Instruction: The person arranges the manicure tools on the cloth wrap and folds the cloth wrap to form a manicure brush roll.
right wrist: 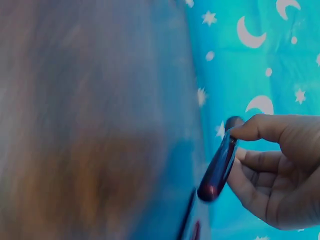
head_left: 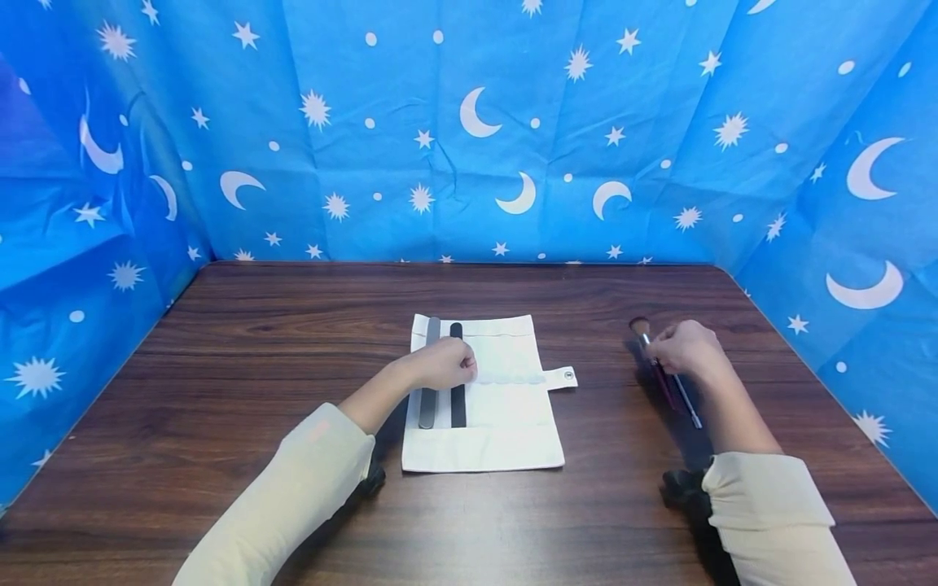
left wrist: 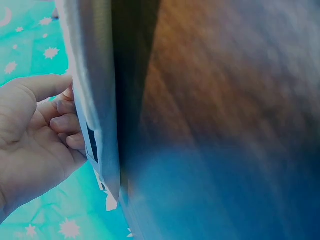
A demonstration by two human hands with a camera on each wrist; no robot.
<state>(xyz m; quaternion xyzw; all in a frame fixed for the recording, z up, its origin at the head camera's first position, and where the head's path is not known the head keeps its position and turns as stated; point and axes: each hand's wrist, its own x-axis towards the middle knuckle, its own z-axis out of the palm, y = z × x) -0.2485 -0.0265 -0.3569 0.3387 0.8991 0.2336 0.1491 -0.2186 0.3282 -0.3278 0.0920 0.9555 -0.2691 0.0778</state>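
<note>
A white fabric roll pouch (head_left: 506,448) lies unfolded on the table, with a grey nail file (head_left: 427,411) and a black nail file (head_left: 458,407) side by side in its left part. My left hand (head_left: 443,363) is over the middle of the pouch, beside the black file. Thumb and curled fingers (left wrist: 65,122) pinch at the fabric in the left wrist view. At the right, my right hand (head_left: 689,350) pinches a makeup brush (right wrist: 220,167) with a dark red handle between thumb and fingers. Its brown bristles point away from me. A thin silver-ended tool (head_left: 689,403) lies just below that hand.
A snap tab (head_left: 560,378) sticks out from the pouch's right side. The brown wooden table (head_left: 278,342) ends at a blue curtain (head_left: 410,163) with white moons and stars, which stands at the back and both sides.
</note>
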